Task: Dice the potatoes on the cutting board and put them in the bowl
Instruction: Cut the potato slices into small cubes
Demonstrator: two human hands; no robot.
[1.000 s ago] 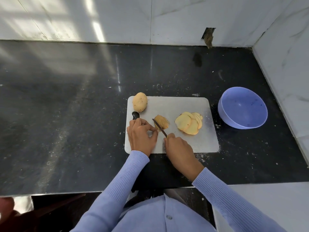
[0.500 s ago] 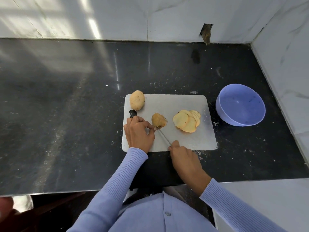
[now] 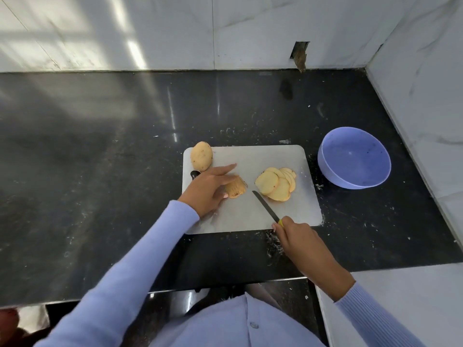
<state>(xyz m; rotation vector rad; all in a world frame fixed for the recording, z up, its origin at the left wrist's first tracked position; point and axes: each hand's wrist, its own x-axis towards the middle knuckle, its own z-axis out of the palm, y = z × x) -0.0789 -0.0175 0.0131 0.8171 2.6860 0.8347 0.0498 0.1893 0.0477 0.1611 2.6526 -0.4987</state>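
Observation:
A grey cutting board [image 3: 288, 216] lies on the black counter. A whole potato [image 3: 201, 156] sits at its far left corner. My left hand [image 3: 209, 187] has straight fingers and rests over a partly sliced potato piece [image 3: 236, 188] mid-board. A fanned pile of potato slices [image 3: 276, 183] lies to the right. My right hand [image 3: 298, 237] grips the yellow-handled knife [image 3: 266, 206] at the board's near edge, the blade pointing toward the slices without touching them. The lilac bowl [image 3: 325, 169] stands to the right of the board with nothing in it.
A small black object [image 3: 195, 174] pokes out by my left hand on the board. White marble walls close the back and the right side. The counter [image 3: 100, 171] stretches to the left, with crumbs and smears near the board.
My left hand has opened from a curled hold and now lies flat over the potato piece. My right hand drew the knife back and rightward, off the piece.

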